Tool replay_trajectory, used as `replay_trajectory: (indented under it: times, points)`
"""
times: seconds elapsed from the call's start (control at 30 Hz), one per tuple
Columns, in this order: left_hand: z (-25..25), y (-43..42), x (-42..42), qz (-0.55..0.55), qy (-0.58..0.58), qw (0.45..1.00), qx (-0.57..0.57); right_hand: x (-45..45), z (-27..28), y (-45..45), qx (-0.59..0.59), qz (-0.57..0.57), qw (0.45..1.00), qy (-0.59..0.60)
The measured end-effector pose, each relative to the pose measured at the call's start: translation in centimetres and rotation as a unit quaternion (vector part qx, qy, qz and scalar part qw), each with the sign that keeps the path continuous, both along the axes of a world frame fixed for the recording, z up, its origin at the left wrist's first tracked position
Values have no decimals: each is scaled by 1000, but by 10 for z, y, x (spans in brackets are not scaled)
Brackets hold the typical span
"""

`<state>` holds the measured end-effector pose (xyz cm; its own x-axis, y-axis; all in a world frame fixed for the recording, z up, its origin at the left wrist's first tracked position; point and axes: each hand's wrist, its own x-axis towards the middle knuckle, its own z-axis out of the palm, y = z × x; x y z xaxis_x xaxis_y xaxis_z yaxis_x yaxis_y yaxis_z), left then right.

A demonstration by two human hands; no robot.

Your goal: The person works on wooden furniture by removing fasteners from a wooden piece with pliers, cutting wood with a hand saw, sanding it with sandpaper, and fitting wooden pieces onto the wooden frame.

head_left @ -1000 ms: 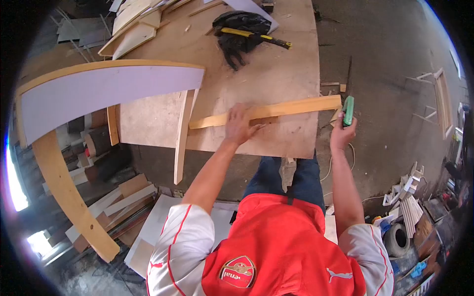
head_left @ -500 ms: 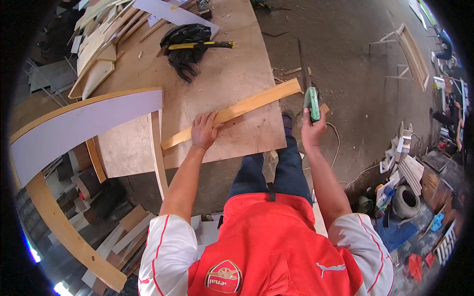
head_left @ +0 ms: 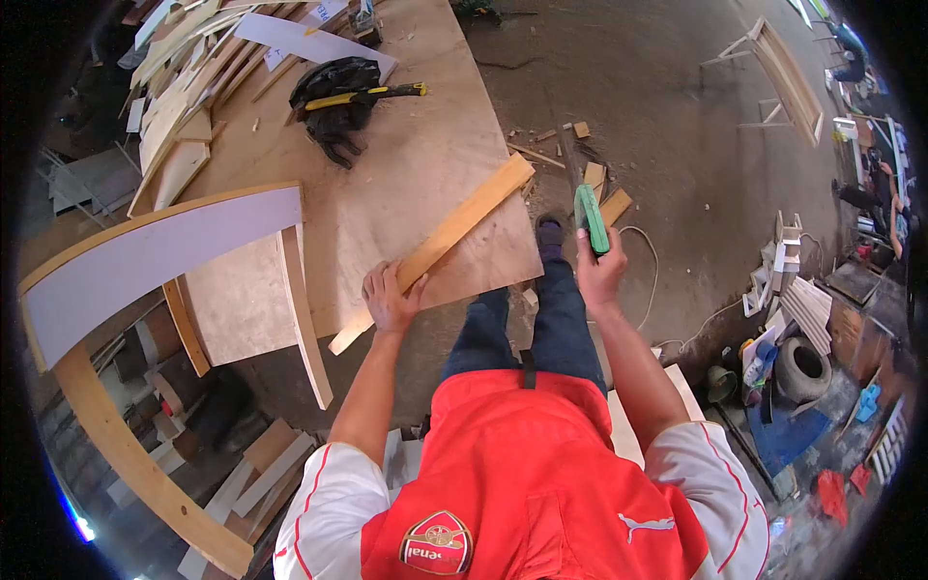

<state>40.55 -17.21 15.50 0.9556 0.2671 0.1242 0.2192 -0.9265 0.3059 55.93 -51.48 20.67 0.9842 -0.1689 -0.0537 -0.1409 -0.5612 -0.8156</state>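
Note:
My left hand (head_left: pixel 391 296) grips a narrow wooden board (head_left: pixel 465 217), with the thumb on one side and the fingers on the other. The board slants across the plywood tabletop (head_left: pixel 416 135); its near end sticks out past the front edge, and its far end lies by the right edge. My right hand (head_left: pixel 601 275) is closed around the green handle of a handsaw (head_left: pixel 591 220). Its dark blade points away from me, beyond the table's right edge and apart from the board.
A black bag (head_left: pixel 340 101) with a yellow-and-black tool (head_left: pixel 372 95) lies on the table. Wood pieces (head_left: pixel 193 87) are piled at back left. A curved frame (head_left: pixel 164 227) stands at left. Offcuts (head_left: pixel 613 206) litter the floor near a cable (head_left: pixel 650 261).
My left hand has drawn the board toward me and turned it steeper, so its near end now overhangs the front edge. The saw has shifted slightly left and its handle has tilted.

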Motion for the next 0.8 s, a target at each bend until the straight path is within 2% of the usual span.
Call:
replay_trajectory:
  times: [0.1, 0.17, 0.27, 0.37, 0.43, 0.57, 0.67, 0.73, 0.8]
  points:
    - [-7, -39, 52, -11, -49, 999, -3, -10, 2, -12, 32, 1, 999, 10]
    - [9, -82, 104, 7, -3, 999, -54, -10, 24, -12, 26, 8, 1000, -15]
    - [10, -128, 155, 5, 34, 998, -61, -9, 42, -21, 15, 24, 999, -19]
    - [-10, -150, 164, 31, 34, 997, -54, -1, 45, -42, 20, 53, 998, -5]
    - [-16, -160, 158, 8, 17, 1000, -25, 7, 40, -58, 40, 68, 997, 2]
    - [-27, -164, 147, -73, -40, 997, 1, 31, 46, -83, 56, 115, 992, -3]
    - [-33, -155, 143, -145, 16, 989, -13, 47, 59, -99, 10, 140, 990, 8]
    - [-21, -150, 144, -187, 14, 982, 1, 54, 49, -110, 17, 153, 988, -18]
    - [7, -154, 154, -209, 49, 977, 0, 58, 59, -113, 64, 123, 987, 78]
